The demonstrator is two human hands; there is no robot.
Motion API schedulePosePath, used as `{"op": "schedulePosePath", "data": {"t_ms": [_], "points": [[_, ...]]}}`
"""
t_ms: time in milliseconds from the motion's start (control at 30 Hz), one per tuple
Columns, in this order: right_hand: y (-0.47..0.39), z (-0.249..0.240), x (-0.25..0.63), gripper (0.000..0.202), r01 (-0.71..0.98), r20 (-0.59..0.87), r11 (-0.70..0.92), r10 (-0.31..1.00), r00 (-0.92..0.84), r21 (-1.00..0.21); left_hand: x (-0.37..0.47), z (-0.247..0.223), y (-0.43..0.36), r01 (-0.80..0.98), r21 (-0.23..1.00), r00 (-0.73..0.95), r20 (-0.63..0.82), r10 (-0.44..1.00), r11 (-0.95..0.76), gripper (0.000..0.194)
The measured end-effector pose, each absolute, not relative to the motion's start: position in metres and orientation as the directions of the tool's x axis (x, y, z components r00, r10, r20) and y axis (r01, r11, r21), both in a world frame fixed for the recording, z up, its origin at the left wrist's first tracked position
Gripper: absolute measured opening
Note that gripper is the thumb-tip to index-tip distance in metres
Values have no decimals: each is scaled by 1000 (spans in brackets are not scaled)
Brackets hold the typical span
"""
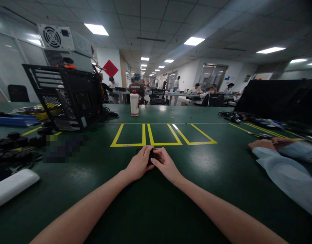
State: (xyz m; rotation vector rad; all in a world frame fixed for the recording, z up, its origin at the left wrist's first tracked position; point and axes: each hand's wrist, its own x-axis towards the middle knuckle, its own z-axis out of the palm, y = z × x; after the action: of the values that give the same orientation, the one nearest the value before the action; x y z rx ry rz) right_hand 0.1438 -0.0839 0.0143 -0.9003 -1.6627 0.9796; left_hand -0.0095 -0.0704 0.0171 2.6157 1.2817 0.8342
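Both hands meet at the middle of the green table (102,203), just in front of the yellow taped rectangles. My left hand (139,165) is wrapped round a small black object (150,158), with its fingers over the top. From the right, my right hand (166,165) grips the same object, its thumb against the near side. Fingers cover most of the object, so its kind cannot be made out.
A black computer case (69,98) with power supplies on top stands at the left. A white bottle (134,105) is behind the taped rectangles. Cables and a white item (15,186) lie far left. Another person's sleeved arms (283,169) rest at the right.
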Motion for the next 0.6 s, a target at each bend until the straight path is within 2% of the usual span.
{"op": "schedulePosePath", "data": {"t_ms": [100, 300, 600], "points": [[-84, 15, 144, 19, 114, 368, 407, 892, -262, -906, -9, 17, -70, 707, 322, 488, 422, 764, -629, 60], [-78, 11, 144, 31, 152, 332, 374, 911, -244, -915, -10, 18, -71, 700, 326, 493, 423, 760, -636, 58], [-84, 14, 142, 15, 180, 397, 441, 888, -232, -879, -9, 16, -69, 687, 324, 497, 444, 746, -650, 60]]}}
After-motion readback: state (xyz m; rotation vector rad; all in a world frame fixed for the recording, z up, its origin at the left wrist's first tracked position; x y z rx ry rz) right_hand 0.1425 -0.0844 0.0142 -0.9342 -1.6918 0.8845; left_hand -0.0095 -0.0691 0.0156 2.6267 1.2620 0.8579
